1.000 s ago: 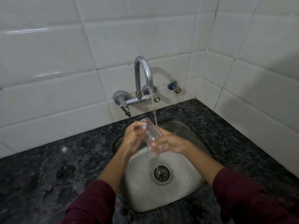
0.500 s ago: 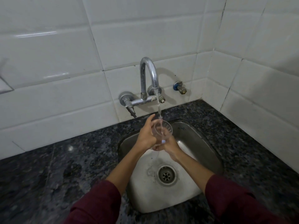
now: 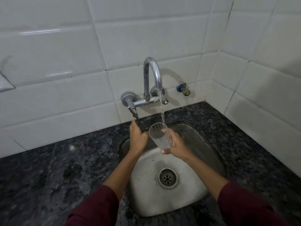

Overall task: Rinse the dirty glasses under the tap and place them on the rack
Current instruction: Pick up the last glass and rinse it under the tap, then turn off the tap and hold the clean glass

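A clear ribbed glass (image 3: 160, 136) is held over the steel sink (image 3: 202, 144), tilted with its mouth up and toward the wall. Water from the chrome tap (image 3: 152, 75) runs into its rim. My right hand (image 3: 176, 146) grips the glass from the right and below. My left hand (image 3: 137, 136) is just left of the glass, off it, fingers reaching up toward the tap's lever handle (image 3: 132, 110). No rack is in view.
The sink has a round drain (image 3: 167, 177) and is set in a dark speckled granite counter (image 3: 57, 168). White tiled walls meet in a corner at the right. A small blue-capped valve (image 3: 183, 88) sticks out of the wall right of the tap.
My left hand has let go of the glass and moved up and left toward the tap handle. The glass has turned from lying sideways to mouth up under the stream.
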